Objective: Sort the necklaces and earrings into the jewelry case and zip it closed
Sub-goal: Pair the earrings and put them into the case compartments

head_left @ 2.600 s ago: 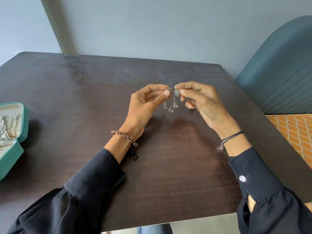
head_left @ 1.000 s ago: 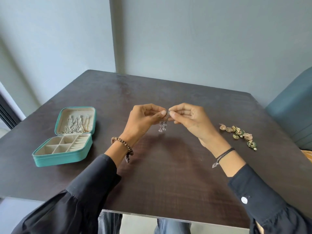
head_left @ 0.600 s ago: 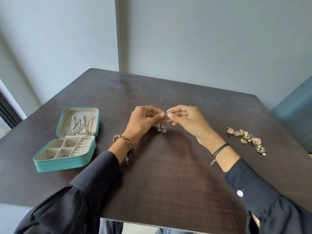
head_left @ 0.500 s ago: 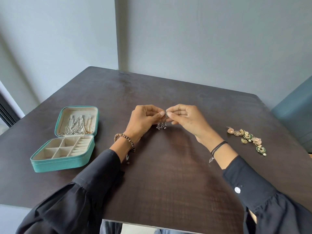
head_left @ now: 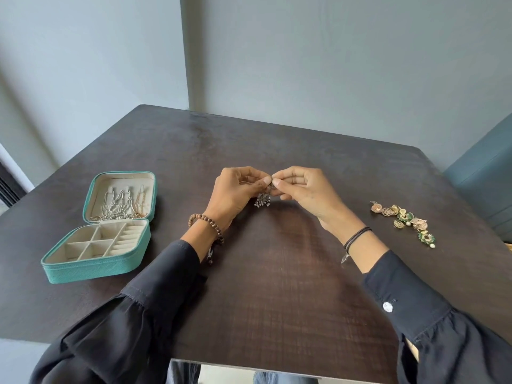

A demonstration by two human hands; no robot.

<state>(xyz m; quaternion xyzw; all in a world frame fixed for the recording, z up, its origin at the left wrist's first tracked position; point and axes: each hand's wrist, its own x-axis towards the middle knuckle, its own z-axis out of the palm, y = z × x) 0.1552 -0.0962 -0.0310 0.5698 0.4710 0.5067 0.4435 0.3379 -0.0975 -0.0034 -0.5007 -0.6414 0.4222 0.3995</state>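
Note:
Over the middle of the dark table (head_left: 277, 286), my left hand (head_left: 235, 194) and my right hand (head_left: 303, 188) meet fingertip to fingertip and pinch a pair of silver dangling earrings (head_left: 263, 200), whose beaded tassels hang below the fingers. A teal jewelry case (head_left: 99, 266) lies open at the left. Silver and gold necklaces (head_left: 122, 203) hang in its upright lid, and its divided cream tray looks empty. A cluster of gold and green earrings (head_left: 406, 220) lies on the table to the right of my right wrist.
A grey wall stands behind the table. A teal upholstered seat back (head_left: 487, 178) rises at the right edge. The table's front edge runs just below my sleeves.
My view has risen and pulled back, so the case and the gold earrings have come into sight. The two silver earrings, first held slightly apart, are now pressed together between my fingertips.

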